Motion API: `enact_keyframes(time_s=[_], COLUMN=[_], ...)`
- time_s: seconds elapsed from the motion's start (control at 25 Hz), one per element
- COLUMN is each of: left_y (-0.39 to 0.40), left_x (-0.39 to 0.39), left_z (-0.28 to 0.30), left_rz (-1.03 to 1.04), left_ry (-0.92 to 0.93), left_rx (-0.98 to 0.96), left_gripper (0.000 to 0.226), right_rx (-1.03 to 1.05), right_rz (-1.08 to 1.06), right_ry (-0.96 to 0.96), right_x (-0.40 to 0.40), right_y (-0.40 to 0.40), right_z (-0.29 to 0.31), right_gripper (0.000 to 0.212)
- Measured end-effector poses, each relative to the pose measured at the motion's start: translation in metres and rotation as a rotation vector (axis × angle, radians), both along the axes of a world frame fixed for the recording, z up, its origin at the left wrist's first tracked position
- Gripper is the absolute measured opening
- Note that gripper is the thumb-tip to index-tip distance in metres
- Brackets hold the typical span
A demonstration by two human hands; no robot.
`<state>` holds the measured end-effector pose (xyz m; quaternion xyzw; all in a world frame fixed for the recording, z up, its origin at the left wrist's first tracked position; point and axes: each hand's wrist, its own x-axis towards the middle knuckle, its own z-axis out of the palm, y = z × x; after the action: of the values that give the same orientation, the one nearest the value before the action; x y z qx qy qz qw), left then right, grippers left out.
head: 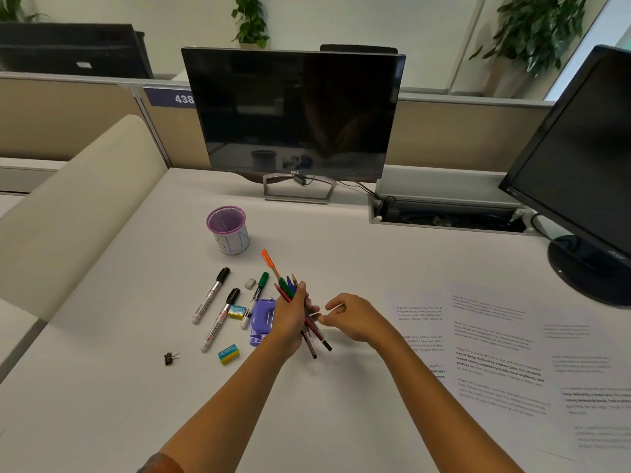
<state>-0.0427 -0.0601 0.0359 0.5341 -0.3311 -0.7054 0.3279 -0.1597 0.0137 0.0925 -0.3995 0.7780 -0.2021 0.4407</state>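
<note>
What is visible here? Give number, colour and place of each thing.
pen bundle: one, multicoloured, left grip
pen cup: one, purple, mid-desk
black-capped markers: two, silver, left of stapler
green-capped marker: one, white, by stapler
boxed erasers: two, yellow-teal, near markers
small eraser: one, grey, by marker caps
stapler: one, purple, by left grip
binder clip: one, black, front left
printed sheets: several, white, right
monitors: two, black, back and right
left grip: one, holds pen bundle
right grip: one, pinches thin white band

Purple mesh cup (226, 224), purple stapler (262, 319), yellow-and-teal erasers (228, 353), orange-capped pen (268, 260), green-capped marker (255, 298)
</note>
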Motion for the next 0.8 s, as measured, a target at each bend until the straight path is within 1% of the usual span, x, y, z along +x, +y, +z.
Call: enact_keyframes(time_s=[0.12, 0.2, 0.28, 0.36, 0.4, 0.48, 0.52, 0.6, 0.68, 0.72, 0.76, 0.8], left_y=[-0.002, -0.002, -0.002, -0.002, -0.002, 0.001, 0.003, 0.002, -0.003, -0.005, -0.004, -0.002], left_x=[-0.005, -0.008, -0.011, -0.015, -0.018, -0.025, -0.03, -0.033, -0.036, -0.033, -0.036, -0.038], left_z=[0.0, -0.001, -0.003, -0.011, -0.014, -0.023, -0.026, -0.03, -0.032, -0.031, -0.029, -0.034], left_rz=[-0.011, -0.044, -0.094, -0.144, -0.17, -0.228, -0.25, -0.265, -0.241, -0.215, -0.204, -0.221], left_ry=[-0.051, -0.144, -0.224, -0.237, -0.237, -0.229, -0.233, -0.252, -0.208, -0.221, -0.26, -0.226], left_rx=[-0.183, -0.406, -0.671, -0.817, -0.851, -0.863, -0.858, -0.867, -0.861, -0.901, -0.942, -0.892], left_gripper=[0.026, 0.018, 0.006, 0.002, 0.003, 0.008, 0.012, 0.022, 0.021, 0.021, 0.021, 0.023], right_rx=[-0.034, -0.122, -0.269, -0.5, -0.621, -0.813, -0.882, -0.991, -1.067, -1.076, -1.06, -1.032], right_rz=[0.014, -0.023, -0.126, -0.257, -0.287, -0.254, -0.208, -0.108, -0.012, 0.025, 0.062, 0.115], right_ry=[-0.087, -0.128, -0.132, -0.185, -0.233, -0.27, -0.251, -0.143, 0.005, 0.062, 0.094, 0.122], right_x=[-0.002, -0.004, -0.007, -0.009, -0.009, -0.01, -0.011, -0.011, -0.012, -0.011, -0.01, -0.008], right_y=[0.003, 0.002, -0.003, -0.011, -0.016, -0.029, -0.035, -0.043, -0.044, -0.043, -0.042, -0.039], right_z=[-0.023, -0.032, -0.034, -0.028, -0.021, -0.003, 0.005, 0.015, 0.01, 0.004, -0.003, -0.01], right_gripper=[0.04, 0.03, 0.023, 0.018, 0.016, 0.022, 0.025, 0.025, 0.024, 0.025, 0.027, 0.031])
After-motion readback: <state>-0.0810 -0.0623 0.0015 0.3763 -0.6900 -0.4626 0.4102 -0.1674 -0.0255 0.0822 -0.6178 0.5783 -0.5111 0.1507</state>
